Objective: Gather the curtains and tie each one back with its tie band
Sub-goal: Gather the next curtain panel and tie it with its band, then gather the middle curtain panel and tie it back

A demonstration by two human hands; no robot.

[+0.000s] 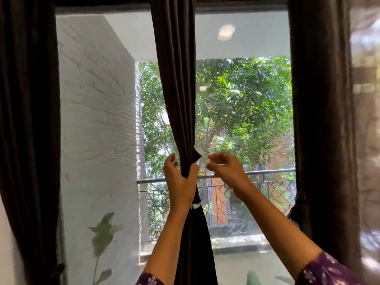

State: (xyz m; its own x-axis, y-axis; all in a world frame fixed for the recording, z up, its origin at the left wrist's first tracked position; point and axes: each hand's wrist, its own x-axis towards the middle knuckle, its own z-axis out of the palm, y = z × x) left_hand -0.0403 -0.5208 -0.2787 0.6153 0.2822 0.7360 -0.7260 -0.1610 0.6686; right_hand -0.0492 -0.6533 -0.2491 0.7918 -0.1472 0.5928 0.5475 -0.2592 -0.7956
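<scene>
Your left hand (181, 179) clamps the gathered middle curtain (174, 89) upright; tie band (198, 154) end pokes out just left of your right hand (224, 167), fingers curled, grip unclear, right's nearer.

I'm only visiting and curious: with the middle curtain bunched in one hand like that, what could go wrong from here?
1. Only the left hand grips the gathered middle curtain. If that grip loosens, the folds would probably fall loose.
2. The free end of the tie band sticks out beside the curtain and seems apart from the right hand. It might slip behind the cloth before it is caught.
</scene>
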